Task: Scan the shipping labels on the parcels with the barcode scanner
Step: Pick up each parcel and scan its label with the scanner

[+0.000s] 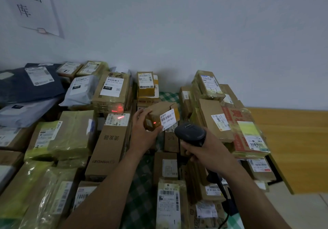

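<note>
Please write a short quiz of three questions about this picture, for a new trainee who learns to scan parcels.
1. True or false: the left hand holds a small box.
2. The scanner is gripped by: A) the left hand, B) the right hand, C) nobody.
3. Is the red dot on that box's label?
Key: 1 true. 2 B. 3 no, it is on the cardboard just left of the label.

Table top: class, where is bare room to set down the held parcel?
Bare checked cloth lies between the long brown box and the small labelled box; a smaller patch lies behind the held parcel. Elsewhere parcels crowd together.
</note>
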`<state>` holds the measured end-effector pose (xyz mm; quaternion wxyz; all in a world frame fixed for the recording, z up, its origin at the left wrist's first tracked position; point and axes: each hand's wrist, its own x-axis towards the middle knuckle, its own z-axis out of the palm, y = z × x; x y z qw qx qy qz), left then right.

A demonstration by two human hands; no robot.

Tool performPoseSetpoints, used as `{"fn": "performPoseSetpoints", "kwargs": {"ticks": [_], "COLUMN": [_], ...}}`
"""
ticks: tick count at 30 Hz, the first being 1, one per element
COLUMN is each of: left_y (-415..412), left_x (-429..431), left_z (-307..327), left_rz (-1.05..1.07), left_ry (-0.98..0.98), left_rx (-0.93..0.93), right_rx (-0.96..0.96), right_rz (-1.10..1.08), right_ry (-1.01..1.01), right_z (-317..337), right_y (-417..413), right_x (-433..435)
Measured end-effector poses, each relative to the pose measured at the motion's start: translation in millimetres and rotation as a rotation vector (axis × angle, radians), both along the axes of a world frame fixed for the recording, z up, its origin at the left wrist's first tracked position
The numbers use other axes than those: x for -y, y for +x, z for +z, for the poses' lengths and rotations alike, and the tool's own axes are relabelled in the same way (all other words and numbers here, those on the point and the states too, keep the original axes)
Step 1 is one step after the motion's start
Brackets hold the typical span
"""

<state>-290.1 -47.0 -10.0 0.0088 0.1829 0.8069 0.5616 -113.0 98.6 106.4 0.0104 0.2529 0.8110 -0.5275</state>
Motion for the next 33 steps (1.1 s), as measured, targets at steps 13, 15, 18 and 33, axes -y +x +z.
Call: {"fn": "performPoseSetpoints", "kwargs": {"ticks": [13,15,18,33], "left_y": [4.3,6.1,14.0,97.6], "left_x": [0.3,0.0,6.0,-1.8], "left_z": [6.0,8.2,10.4,-53.0], "left_rz": [0.017,0.019,0.022,-0.015], "left_ry": [-0.013,-0.006,0.04,-0.263], "left_rx": [0.004,0.025,0.064,0.303], "right_rx": [0.011,-0.002,-0.014,0.033], "right_rz": [0.015,0.005,-0.017,0.027], "right_ry": [0.01,-0.003,-0.039,0.025], "right_z": [2.0,0.9,0.3,-21.9], "right_y": [-1.1,-1.2,1.7,25.7], "right_x": [-1.3,-2.7,-6.4,-20.2]}}
